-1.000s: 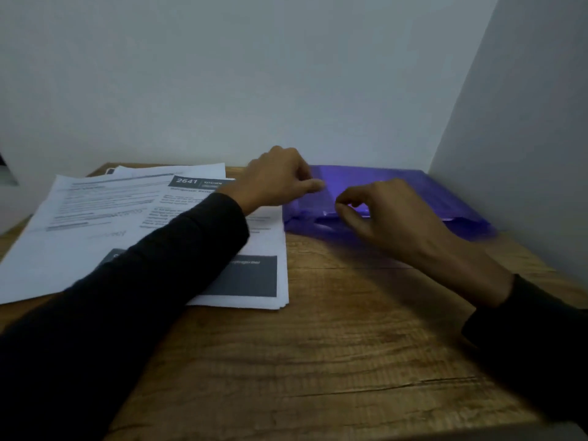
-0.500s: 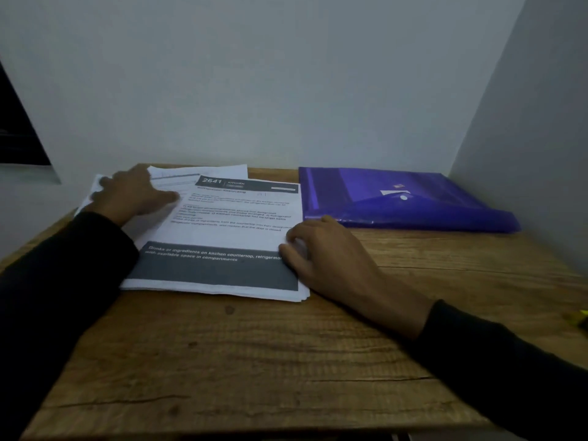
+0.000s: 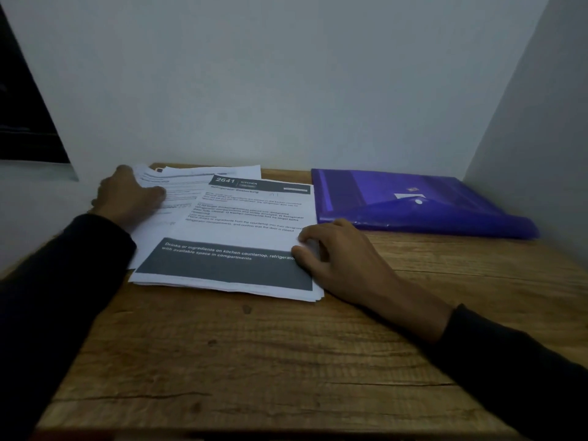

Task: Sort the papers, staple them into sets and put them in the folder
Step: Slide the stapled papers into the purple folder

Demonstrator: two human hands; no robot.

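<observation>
Place: plain desk nook, office-like
Surface: wooden table point(image 3: 286, 361) set into a corner of bare white walls point(image 3: 286, 74)
Evidence: printed papers point(image 3: 235, 227), purple folder point(image 3: 413, 198)

One folder point(image 3: 413, 202), two hands: left point(image 3: 127, 198), right point(image 3: 343, 259). One table point(image 3: 254, 361). Papers point(image 3: 229, 237): one stack, perhaps ten sheets; edges too blurred to count.

From my remote feed, the left hand point(image 3: 127, 198) blurs over the loose white printed sheets point(image 3: 187, 183), their small text unreadable. My right hand's point(image 3: 343, 259) fingertips cover the stacked papers' point(image 3: 229, 237) edge. The wooden bench point(image 3: 254, 361) runs past the bottom frame.
</observation>
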